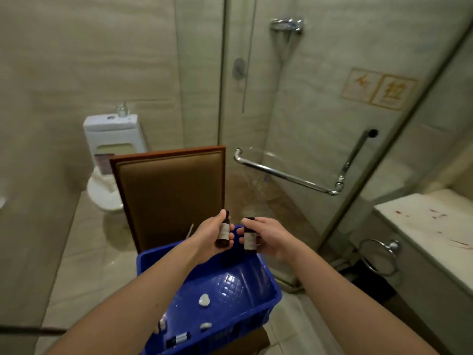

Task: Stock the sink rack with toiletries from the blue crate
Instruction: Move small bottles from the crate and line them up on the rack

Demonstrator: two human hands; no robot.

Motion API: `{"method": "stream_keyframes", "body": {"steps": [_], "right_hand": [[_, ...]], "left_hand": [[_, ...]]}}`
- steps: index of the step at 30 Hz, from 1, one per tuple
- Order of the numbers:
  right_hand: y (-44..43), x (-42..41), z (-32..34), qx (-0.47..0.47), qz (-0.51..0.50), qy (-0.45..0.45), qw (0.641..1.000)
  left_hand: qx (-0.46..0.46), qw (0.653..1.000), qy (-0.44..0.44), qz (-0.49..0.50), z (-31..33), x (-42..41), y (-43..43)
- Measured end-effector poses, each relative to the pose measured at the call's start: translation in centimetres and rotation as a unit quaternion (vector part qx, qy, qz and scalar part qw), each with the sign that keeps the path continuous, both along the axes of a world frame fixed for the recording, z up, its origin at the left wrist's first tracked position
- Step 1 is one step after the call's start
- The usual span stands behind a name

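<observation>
Over the blue crate [271, 286], left hand [210, 240] is gripping the first bottle [223, 233], right hand [272, 239] pinching the second bottle [250, 239]; such fingertip holds may be risking a drop.

Bare forearms [143, 288], L hand [207, 238], R hand [275, 239]

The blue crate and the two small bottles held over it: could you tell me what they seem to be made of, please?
The blue crate is likely moulded plastic, glossy: light glares off its embossed quilted floor. The left-hand bottle and right-hand bottle look dark brown and smooth, with pale paper-like labels; whether glass or tinted plastic, the blur leaves open.
</observation>
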State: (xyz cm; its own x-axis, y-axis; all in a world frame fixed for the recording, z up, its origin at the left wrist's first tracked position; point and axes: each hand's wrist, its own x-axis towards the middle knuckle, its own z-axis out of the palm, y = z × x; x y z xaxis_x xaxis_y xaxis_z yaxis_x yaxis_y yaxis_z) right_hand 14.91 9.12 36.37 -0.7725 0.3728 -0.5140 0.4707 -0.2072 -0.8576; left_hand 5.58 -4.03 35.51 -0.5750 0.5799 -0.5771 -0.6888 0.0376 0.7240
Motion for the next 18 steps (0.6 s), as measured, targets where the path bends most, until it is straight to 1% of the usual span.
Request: {"method": "stream_keyframes", "body": {"steps": [2, 6, 10, 14, 18], "right_hand": [[1.1, 1.6, 1.4, 0.023, -0.014, 0.011, 1.000], [3.8, 5.1, 4.1, 0.075, -0.042, 0.021, 0.996], [6.9, 9.2, 5.8, 0.117, -0.085, 0.028, 0.989], [10.5, 13.8, 7.3, 0.132, -0.123, 0.028, 0.983], [13.4, 19.5, 9.5, 0.146, -0.139, 0.038, 0.979]], "left_hand": [[0.002, 0.999, 0.021, -0.038, 1.0, 1.0, 1.7], [-0.008, 0.988, 0.110, -0.107, 1.9, 2.9, 5.4], [0.004, 0.964, 0.195, -0.179, 3.2, 5.3, 8.9], [0.047, 0.941, 0.231, -0.243, 5.0, 8.3, 12.6], [0.068, 0.916, 0.280, -0.280, 6.4, 12.5, 17.4]]}}
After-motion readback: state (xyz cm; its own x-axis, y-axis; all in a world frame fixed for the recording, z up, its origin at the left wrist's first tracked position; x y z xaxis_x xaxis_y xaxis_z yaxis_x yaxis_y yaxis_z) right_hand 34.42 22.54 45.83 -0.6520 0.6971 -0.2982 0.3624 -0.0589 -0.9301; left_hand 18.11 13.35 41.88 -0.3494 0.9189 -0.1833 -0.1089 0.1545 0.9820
